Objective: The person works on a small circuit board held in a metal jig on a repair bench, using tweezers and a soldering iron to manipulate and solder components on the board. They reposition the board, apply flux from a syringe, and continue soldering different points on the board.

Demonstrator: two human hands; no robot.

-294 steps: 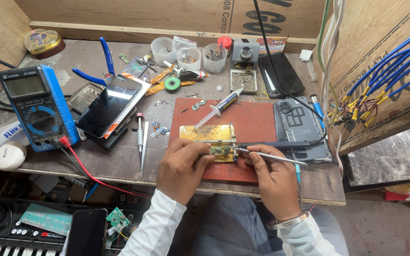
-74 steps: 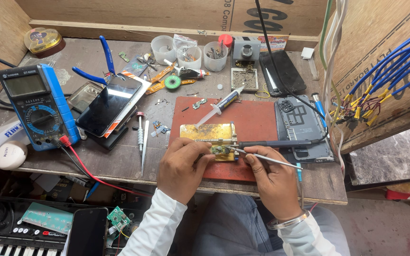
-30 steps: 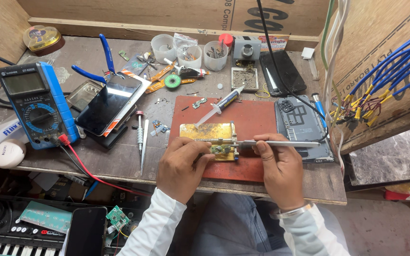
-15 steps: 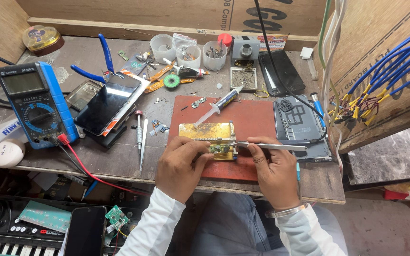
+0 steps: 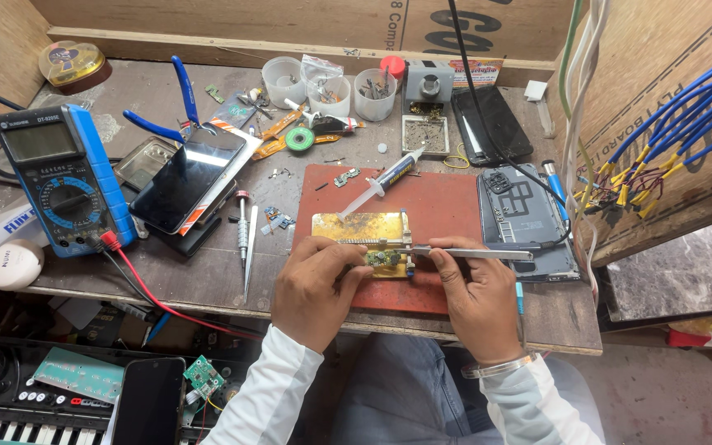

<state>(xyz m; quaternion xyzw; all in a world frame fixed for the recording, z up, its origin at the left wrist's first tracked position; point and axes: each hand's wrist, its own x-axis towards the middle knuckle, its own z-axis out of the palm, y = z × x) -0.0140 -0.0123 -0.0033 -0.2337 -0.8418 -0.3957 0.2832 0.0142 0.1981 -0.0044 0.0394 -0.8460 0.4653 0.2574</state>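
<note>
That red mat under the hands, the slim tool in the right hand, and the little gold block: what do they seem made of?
The red mat looks like matte rubber or silicone: dull and flat. The slim tool in the right hand looks like bright metal, with a silvery sheen. The gold block, steadied by the left hand, seems brass-coloured metal, stained and worn.

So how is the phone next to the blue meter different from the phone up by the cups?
The phone by the multimeter lies slanted on top of other things, its glass shining with light; the phone near the cups lies flat on the bench, dull, with a black cable across it. The first sits left of the red mat, the second behind it. Both are dark, flat and untouched by either hand.
</note>
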